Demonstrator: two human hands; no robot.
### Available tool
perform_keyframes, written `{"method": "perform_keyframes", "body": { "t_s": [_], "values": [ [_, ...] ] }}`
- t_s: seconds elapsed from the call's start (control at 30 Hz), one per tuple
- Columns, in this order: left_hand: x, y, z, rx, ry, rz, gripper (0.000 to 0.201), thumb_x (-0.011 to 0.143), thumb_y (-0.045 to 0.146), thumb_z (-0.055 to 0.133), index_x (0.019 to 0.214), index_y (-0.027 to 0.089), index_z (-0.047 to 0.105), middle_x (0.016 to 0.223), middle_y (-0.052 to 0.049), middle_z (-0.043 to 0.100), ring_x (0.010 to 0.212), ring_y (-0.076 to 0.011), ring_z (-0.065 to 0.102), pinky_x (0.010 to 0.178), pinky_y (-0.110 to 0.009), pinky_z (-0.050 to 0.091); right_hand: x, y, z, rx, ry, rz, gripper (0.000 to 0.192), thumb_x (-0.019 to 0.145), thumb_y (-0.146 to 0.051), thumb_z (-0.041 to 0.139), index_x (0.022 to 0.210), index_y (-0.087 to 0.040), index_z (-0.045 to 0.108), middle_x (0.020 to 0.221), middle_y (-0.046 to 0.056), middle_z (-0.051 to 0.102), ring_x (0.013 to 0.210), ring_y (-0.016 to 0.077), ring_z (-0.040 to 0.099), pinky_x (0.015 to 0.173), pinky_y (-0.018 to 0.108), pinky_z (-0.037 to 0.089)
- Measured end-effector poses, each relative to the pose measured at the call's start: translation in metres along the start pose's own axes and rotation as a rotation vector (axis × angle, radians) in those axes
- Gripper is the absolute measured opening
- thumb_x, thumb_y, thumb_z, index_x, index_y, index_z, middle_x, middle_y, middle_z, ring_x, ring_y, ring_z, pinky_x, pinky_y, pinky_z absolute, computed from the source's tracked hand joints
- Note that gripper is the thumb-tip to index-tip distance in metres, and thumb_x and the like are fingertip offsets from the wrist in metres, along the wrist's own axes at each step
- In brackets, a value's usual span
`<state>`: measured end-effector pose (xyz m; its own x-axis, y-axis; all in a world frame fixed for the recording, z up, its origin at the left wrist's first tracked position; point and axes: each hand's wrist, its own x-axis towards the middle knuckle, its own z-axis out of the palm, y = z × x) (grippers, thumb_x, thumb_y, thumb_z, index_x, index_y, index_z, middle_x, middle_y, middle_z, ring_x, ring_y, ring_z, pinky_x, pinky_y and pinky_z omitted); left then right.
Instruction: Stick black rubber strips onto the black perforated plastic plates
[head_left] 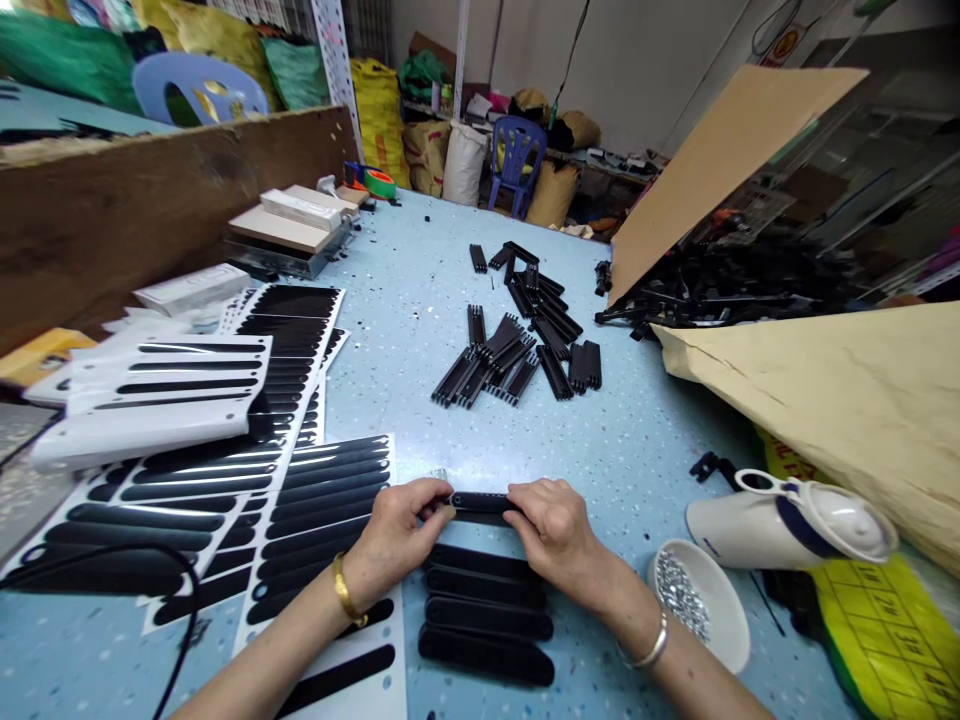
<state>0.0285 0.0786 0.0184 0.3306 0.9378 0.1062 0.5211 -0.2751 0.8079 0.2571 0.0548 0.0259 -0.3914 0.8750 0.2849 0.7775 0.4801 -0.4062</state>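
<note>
Between my two hands is a narrow black strip-shaped part [480, 502] with small marks along its top. My left hand [409, 520] pinches its left end, and my right hand [551, 520] grips its right end. Just below, several longer black rounded bars [487, 617] lie side by side on the blue speckled table [405, 270]. Beside my left forearm is a white sheet [390, 560] of black strip stickers. Further back lies a loose pile of short black slotted parts [487, 360].
More sticker sheets [292, 350] overlap on the left, near stacked boxes [300, 215]. At right are a white bowl [731, 620] of small metal pieces and a pale lidded cup [757, 525] on its side. A cardboard flap [727, 160] and brown paper [840, 400] border the right side.
</note>
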Motion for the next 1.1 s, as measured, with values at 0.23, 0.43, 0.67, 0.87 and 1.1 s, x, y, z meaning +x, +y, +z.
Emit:
{"method": "perform_keyframes", "body": {
  "t_s": [0.23,0.43,0.67,0.87,1.1],
  "values": [
    [0.0,-0.001,0.001,0.027,0.035,0.045,0.014,0.08,0.02,0.059,0.088,0.017,0.071,0.072,0.0,0.073,0.062,-0.0142,0.068,0.062,-0.024,0.054,0.0,0.002,0.003,-0.021,-0.026,0.009,0.012,0.087,-0.014,0.058,0.092,-0.017,0.067,0.085,0.006,0.071,0.077,0.0214,0.063,0.07,0.033,0.038],
    [-0.004,-0.004,0.004,0.068,0.104,0.113,0.02,0.082,0.017,0.061,0.099,0.017,0.07,0.082,-0.002,0.076,0.066,-0.0142,0.07,0.064,-0.025,0.058,0.001,0.001,0.002,-0.012,-0.042,0.021,0.01,0.085,-0.013,0.059,0.09,-0.017,0.067,0.084,0.006,0.071,0.078,0.0215,0.063,0.071,0.033,0.037],
    [-0.004,-0.012,0.01,0.128,0.131,0.349,0.018,0.088,0.017,0.057,0.1,0.02,0.071,0.092,-0.005,0.077,0.084,-0.0174,0.073,0.076,-0.028,0.06,0.0,0.004,0.005,-0.001,-0.046,0.047,0.009,0.084,-0.013,0.061,0.084,-0.017,0.068,0.078,0.005,0.071,0.074,0.021,0.063,0.068,0.033,0.04],
    [-0.006,-0.019,0.014,0.208,0.172,0.524,0.022,0.089,0.012,0.053,0.105,0.015,0.069,0.098,-0.012,0.076,0.083,-0.0212,0.073,0.073,-0.033,0.061,0.003,0.013,0.009,0.229,0.027,0.12,0.012,0.076,-0.011,0.07,0.085,-0.018,0.073,0.083,0.005,0.075,0.078,0.0214,0.068,0.074,0.033,0.05],
    [-0.006,-0.019,0.015,0.259,0.174,0.563,0.023,0.09,0.01,0.052,0.107,0.013,0.067,0.098,-0.013,0.075,0.084,-0.021,0.072,0.074,-0.032,0.061,0.002,0.021,0.014,0.428,0.105,0.19,0.016,0.073,-0.011,0.074,0.085,-0.02,0.077,0.082,0.005,0.076,0.077,0.0198,0.071,0.073,0.031,0.056]
  ]
}}
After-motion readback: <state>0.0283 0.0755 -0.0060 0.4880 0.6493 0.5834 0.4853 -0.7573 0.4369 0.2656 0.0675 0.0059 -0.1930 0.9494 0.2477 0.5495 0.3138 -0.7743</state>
